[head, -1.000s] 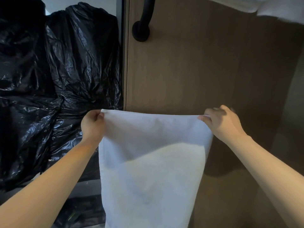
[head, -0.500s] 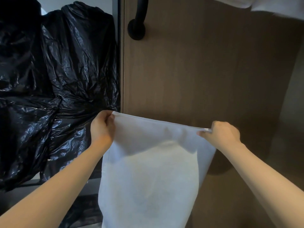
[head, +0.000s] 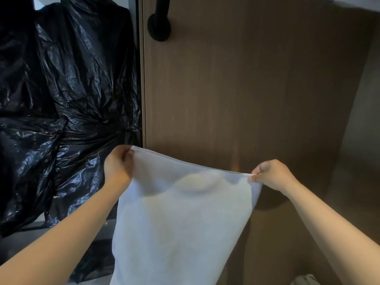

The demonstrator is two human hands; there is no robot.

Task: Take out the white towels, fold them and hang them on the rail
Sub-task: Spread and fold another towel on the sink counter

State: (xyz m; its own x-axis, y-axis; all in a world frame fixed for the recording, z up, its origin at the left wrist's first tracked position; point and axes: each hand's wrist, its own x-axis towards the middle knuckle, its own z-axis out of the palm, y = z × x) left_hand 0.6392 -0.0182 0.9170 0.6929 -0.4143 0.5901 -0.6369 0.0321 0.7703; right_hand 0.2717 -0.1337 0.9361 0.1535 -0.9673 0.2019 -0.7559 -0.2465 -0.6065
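- The white towel [head: 181,223] hangs in the lower middle of the frame, stretched by its top edge between two hands and falling out of view past the bottom edge.
- The left hand [head: 119,167] is closed on the upper left corner of the towel, fingers curled over the hem, just right of the black plastic bags [head: 61,99] that fill the left of the frame.
- The right hand [head: 273,175] pinches the upper right corner between thumb and fingertips (a thin grip, only the very edge of the cloth seems caught), and it sits lower than the left, so the top edge slopes down to the right.
- Behind the towel stands a brown wooden panel [head: 246,89]; a black rail mount [head: 159,27] shows at the upper middle left, with the bar leaving the top of the frame.
- A pale strip at the upper right corner may be another towel; too little shows to say.
- Judged from this, the towel is spread for a fold, not yet halved or hung.
- Risks from here: the light right-hand pinch could slip when the corners are brought together, dropping that side.
- The sloped top edge could give a skewed fold if it is not levelled first.
- The hanging tail, unseen below, might drag on the floor or brush the bags.
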